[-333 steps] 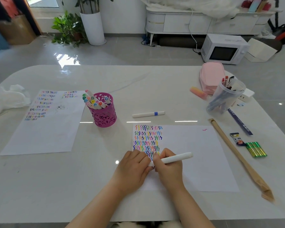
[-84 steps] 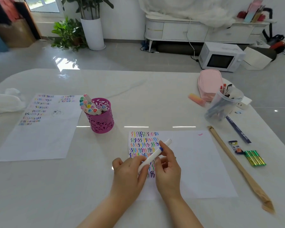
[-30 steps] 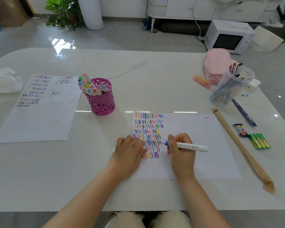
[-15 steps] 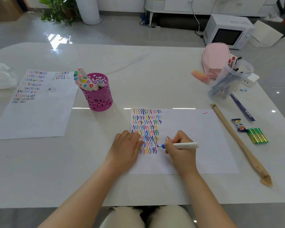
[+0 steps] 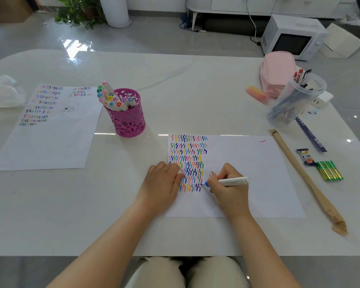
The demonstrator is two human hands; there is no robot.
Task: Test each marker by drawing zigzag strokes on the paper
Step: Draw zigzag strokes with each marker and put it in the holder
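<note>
Marker (image 5: 230, 181) work has moved on in the last few seconds. A moment back it was up between both hands, and now it is down at the paper (image 5: 247, 173) with its blue tip at the right end of the bottom row of zigzags (image 5: 188, 161). Over the last second the tip has slid from beside a higher row to this last one. A dark stroke stands just left of it, though I can't say from here whether this marker drew it. I'd judge this one is mid-test or just finishing, with more waiting in the pink cup (image 5: 129, 119) off to the left, so the job is not over. The right hand (image 5: 229, 188) holds the barrel low, near the tip. Its fingers (image 5: 213, 177) are curled tight round the barrel, and the white body points out to the right. The left hand (image 5: 162, 183) lies knuckles up on the sheet's left edge, pinning it, with the fingers bent under. A pale bit shows at its fingertips, maybe the cap, but I can't tell if it grips anything.
</note>
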